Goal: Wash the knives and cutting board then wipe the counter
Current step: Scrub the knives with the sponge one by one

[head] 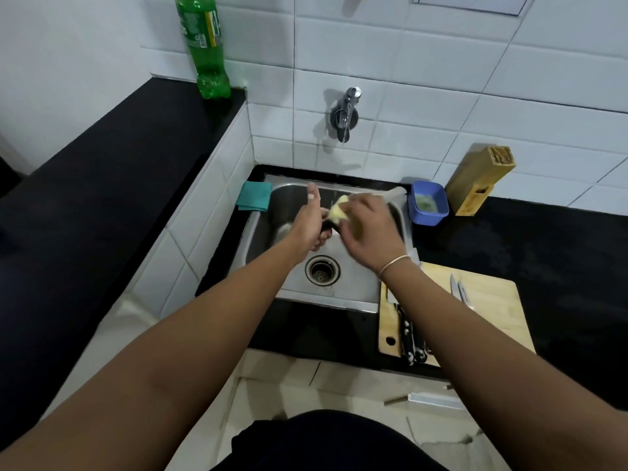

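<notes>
Knives (413, 338) lie on cutting board (489, 311) atop black counter (557, 253) beside sink (339, 294).

There are two hands: the left hand (307, 226) and the right hand (368, 229), both above one steel sink (339, 294). One yellow sponge (338, 209) is between them, and one knife blade (394, 192), blurred, points to the right. One wooden cutting board (492, 307) lies on the desk (560, 260); on it I count two dark knife handles (413, 341) and two blade tips (458, 290). I also count one tap (346, 112), one green bottle (204, 45), one blue container (429, 202), one knife block (481, 180), one teal cloth (254, 196).
</notes>
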`<state>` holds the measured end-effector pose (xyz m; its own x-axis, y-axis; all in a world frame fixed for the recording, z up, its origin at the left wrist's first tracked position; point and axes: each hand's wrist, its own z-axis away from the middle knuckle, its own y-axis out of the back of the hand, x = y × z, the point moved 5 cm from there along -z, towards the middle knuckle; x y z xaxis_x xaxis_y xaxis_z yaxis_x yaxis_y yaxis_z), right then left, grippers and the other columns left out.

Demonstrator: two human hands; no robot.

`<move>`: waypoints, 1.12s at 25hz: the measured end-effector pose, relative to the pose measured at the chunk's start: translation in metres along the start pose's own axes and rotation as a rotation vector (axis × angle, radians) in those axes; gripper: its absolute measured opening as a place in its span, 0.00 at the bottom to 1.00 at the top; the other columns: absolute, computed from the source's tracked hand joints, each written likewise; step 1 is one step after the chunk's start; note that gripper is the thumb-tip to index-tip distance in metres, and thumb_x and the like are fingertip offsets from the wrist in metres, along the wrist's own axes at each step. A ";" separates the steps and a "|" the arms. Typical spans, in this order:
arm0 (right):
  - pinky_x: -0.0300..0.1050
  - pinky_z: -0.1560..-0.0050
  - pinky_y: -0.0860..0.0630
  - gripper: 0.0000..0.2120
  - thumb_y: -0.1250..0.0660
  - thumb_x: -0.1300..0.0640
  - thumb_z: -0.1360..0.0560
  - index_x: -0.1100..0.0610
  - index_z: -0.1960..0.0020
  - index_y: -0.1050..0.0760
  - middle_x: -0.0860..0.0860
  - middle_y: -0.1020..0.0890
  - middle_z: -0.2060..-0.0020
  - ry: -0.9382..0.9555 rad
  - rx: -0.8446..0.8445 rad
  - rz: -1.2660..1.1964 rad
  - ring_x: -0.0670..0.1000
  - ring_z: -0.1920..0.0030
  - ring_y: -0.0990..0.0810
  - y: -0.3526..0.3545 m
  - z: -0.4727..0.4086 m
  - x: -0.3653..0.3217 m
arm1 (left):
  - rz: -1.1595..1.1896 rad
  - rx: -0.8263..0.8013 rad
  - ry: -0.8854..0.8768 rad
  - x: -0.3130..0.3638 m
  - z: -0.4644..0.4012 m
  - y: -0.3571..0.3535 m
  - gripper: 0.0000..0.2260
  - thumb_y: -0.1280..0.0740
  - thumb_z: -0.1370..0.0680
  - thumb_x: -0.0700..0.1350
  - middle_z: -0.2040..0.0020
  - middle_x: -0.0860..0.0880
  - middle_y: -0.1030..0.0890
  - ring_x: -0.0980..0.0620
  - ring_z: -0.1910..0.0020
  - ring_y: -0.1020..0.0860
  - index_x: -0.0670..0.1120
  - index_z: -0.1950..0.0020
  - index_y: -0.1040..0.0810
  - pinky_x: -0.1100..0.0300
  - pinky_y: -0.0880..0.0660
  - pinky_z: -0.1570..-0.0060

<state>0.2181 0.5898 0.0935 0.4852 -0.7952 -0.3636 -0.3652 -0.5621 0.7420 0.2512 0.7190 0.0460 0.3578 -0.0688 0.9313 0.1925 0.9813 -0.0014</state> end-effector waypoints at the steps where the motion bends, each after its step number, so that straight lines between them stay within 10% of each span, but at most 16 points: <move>1: 0.46 0.40 0.29 0.12 0.31 0.61 0.28 0.62 0.45 0.21 0.59 0.22 0.46 0.123 -0.044 0.006 0.58 0.44 0.25 -0.004 0.006 -0.006 | 0.009 0.005 0.000 0.000 -0.001 -0.002 0.37 0.59 0.22 0.73 0.77 0.50 0.32 0.55 0.81 0.39 0.45 0.66 0.27 0.66 0.44 0.80; 6: 0.54 0.41 0.28 0.11 0.33 0.61 0.27 0.63 0.45 0.21 0.60 0.22 0.48 -0.214 0.025 -0.022 0.61 0.45 0.26 0.026 0.005 0.051 | -0.067 0.043 -0.074 -0.005 0.003 -0.015 0.39 0.53 0.18 0.67 0.79 0.51 0.34 0.55 0.80 0.39 0.36 0.60 0.18 0.64 0.42 0.79; 10: 0.45 0.42 0.33 0.12 0.32 0.61 0.27 0.63 0.45 0.21 0.59 0.21 0.47 0.012 -0.003 0.047 0.59 0.45 0.26 0.036 0.017 0.057 | -0.130 0.076 -0.102 -0.003 0.013 -0.024 0.28 0.43 0.16 0.56 0.79 0.52 0.32 0.54 0.78 0.38 0.36 0.61 0.17 0.62 0.42 0.76; 14: 0.45 0.42 0.35 0.10 0.33 0.62 0.26 0.63 0.45 0.22 0.60 0.22 0.48 -0.188 0.014 0.028 0.62 0.46 0.26 0.056 0.012 0.083 | -0.171 0.084 -0.113 -0.001 0.020 -0.036 0.27 0.42 0.16 0.55 0.77 0.52 0.32 0.55 0.77 0.37 0.34 0.58 0.17 0.61 0.42 0.75; 18: 0.45 0.42 0.33 0.12 0.32 0.61 0.26 0.62 0.44 0.21 0.59 0.21 0.46 0.141 -0.061 0.049 0.58 0.45 0.27 0.052 0.023 0.070 | -0.092 0.055 -0.116 -0.009 0.025 -0.034 0.27 0.43 0.15 0.55 0.77 0.51 0.34 0.55 0.77 0.39 0.36 0.60 0.18 0.61 0.43 0.74; 21: 0.47 0.44 0.33 0.10 0.33 0.64 0.27 0.64 0.46 0.21 0.61 0.20 0.48 -0.121 0.029 0.040 0.63 0.47 0.25 0.070 0.015 0.100 | -0.107 0.033 -0.119 -0.013 0.026 -0.032 0.26 0.42 0.16 0.55 0.77 0.51 0.34 0.55 0.78 0.39 0.38 0.62 0.18 0.62 0.43 0.75; 25: 0.51 0.43 0.28 0.11 0.33 0.65 0.28 0.65 0.46 0.20 0.61 0.19 0.46 0.359 -0.096 0.059 0.60 0.46 0.25 0.058 0.018 0.068 | -0.104 0.024 -0.133 -0.010 0.022 -0.027 0.26 0.41 0.17 0.57 0.77 0.51 0.33 0.55 0.78 0.38 0.42 0.65 0.17 0.63 0.41 0.77; 28: 0.53 0.43 0.28 0.11 0.33 0.65 0.28 0.65 0.45 0.21 0.62 0.20 0.47 0.024 -0.076 0.088 0.64 0.46 0.25 0.074 0.002 0.105 | -0.149 0.024 -0.138 -0.009 0.018 -0.018 0.26 0.40 0.18 0.59 0.77 0.52 0.32 0.56 0.79 0.37 0.43 0.66 0.16 0.64 0.40 0.78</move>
<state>0.2405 0.4641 0.1095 0.4737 -0.8342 -0.2824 -0.3466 -0.4713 0.8110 0.2278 0.7049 0.0441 0.1977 -0.1897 0.9617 0.2117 0.9662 0.1471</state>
